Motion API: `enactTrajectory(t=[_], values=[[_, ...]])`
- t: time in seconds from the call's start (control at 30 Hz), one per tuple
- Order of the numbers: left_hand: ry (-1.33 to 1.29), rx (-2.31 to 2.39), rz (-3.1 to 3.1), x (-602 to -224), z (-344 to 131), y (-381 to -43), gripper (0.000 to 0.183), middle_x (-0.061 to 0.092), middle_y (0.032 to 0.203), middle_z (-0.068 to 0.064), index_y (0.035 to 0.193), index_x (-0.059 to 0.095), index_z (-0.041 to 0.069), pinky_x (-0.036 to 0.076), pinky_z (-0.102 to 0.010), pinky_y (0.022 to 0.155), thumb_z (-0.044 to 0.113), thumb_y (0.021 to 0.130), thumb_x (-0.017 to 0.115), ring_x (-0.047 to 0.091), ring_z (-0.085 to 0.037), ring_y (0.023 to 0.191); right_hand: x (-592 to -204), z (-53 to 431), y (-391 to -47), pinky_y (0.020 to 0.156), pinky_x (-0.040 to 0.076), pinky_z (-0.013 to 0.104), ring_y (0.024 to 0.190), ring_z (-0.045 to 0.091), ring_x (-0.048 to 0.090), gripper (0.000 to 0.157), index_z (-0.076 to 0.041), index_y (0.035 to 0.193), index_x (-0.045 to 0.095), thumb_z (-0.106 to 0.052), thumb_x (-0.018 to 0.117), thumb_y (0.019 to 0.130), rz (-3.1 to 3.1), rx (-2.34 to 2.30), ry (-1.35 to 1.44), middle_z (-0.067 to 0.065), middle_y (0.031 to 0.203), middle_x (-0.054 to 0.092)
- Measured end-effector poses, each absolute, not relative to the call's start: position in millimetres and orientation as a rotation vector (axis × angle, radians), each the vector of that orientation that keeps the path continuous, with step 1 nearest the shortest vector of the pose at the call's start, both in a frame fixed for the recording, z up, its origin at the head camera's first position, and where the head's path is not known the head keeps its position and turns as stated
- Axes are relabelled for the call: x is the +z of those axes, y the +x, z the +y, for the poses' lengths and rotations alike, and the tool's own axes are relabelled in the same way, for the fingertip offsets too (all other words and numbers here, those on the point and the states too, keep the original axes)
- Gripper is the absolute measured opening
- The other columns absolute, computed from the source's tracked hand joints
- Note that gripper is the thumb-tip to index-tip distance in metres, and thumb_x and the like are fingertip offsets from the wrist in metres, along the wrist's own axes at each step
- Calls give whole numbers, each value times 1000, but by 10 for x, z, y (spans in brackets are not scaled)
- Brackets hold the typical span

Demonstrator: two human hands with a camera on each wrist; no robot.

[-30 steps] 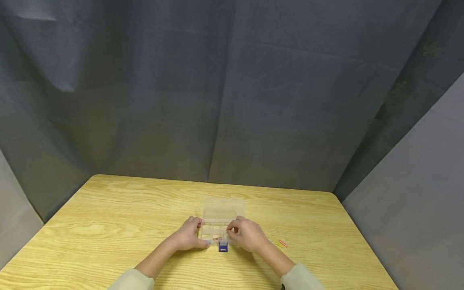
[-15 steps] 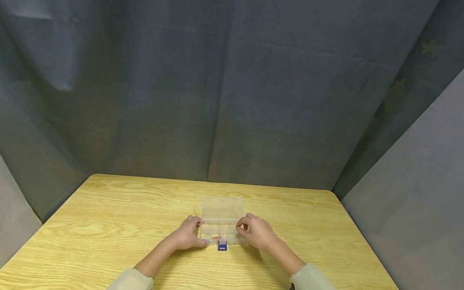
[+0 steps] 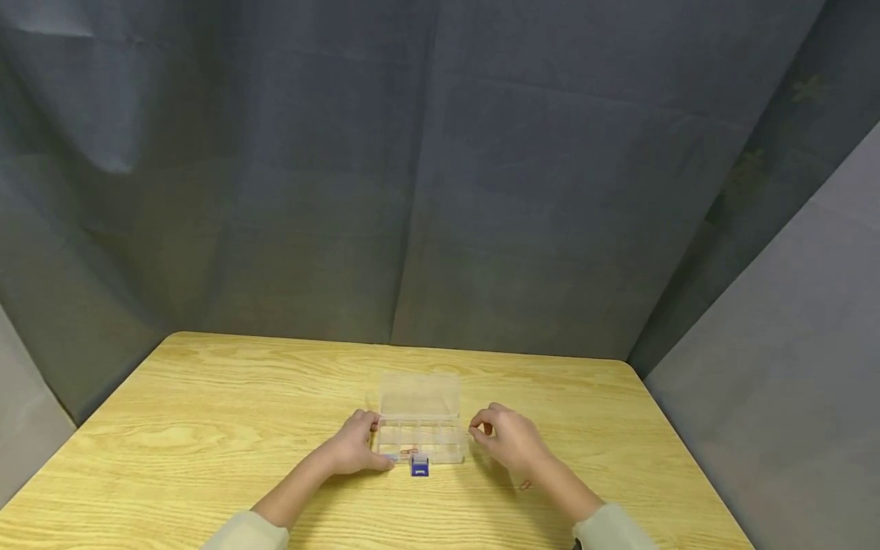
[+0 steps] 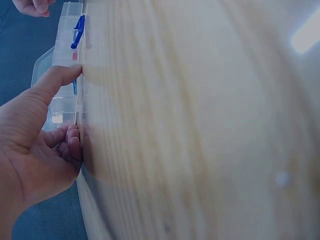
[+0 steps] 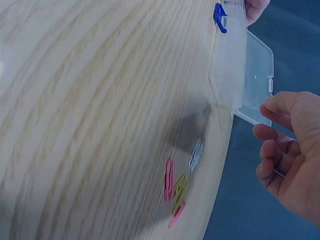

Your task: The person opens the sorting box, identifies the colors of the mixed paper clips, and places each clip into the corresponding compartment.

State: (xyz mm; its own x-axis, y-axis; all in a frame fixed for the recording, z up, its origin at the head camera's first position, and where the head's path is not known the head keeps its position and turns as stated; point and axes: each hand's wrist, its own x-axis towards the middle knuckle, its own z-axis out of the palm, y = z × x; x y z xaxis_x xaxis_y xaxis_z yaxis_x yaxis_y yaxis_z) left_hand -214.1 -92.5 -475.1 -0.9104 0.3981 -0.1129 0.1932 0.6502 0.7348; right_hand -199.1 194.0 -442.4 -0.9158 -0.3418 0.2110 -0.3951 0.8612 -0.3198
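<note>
A clear plastic compartment box (image 3: 443,452) stands on the table with its lid (image 3: 419,395) laid back and a blue latch (image 3: 419,465) in front. My left hand (image 3: 354,445) grips the box's left end, the thumb along the front wall and fingers behind, as the left wrist view confirms. A reddish paper clip (image 3: 409,451) and something blue (image 4: 75,87) lie inside. My right hand (image 3: 509,438) hovers right of the box, fingers loosely bent, a gap between thumb and fingers in the right wrist view and nothing visible there. Below it lie several paper clips, including pink (image 5: 169,179), yellow (image 5: 180,192) and whitish (image 5: 195,155).
The wood-grain table (image 3: 261,397) extends around the box on all sides. Dark grey cloth (image 3: 309,191) hangs behind its far edge, and a pale grey panel (image 3: 791,344) stands at the right.
My right hand has moved right, from over the box's right compartments to beside the box, its forearm partly covering the loose paper clips. The left hand keeps its hold on the box.
</note>
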Motion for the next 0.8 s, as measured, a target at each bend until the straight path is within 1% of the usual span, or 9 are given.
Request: enactTrajectory(t=[0.27,0.47,0.57,0.8], values=[[474,1116,2606,-4769,-922,-2161,75,47,112,-13,124,44,-6,44,-44,87,27,69,82,46,-26,103,-4402,2082,-1950,46,29,18,49,2,30,5,-18,87,70,-21,67,86,-2889,587,501,-12,72,48],[487,1110,2614,-4763,-927,-2152,74,46,112,-13,123,44,-6,44,-45,86,27,69,82,46,-26,102,-4424,2177,-1919,46,29,18,50,2,31,4,-15,86,70,-18,68,84,-2883,588,491,-10,72,50],[489,1116,2606,-4760,-922,-2149,74,46,112,-13,123,44,-6,44,-45,86,26,69,81,46,-26,102,-4440,2226,-1909,46,31,17,51,2,32,4,-14,86,70,-17,68,84,-2886,591,495,-10,71,49],[495,1125,2593,-4758,-924,-2159,73,45,112,-13,123,43,-6,44,-45,86,26,69,81,44,-26,102,-4494,2361,-1896,48,33,17,53,2,33,6,-15,88,70,-20,67,85,-2918,607,462,-11,71,47]])
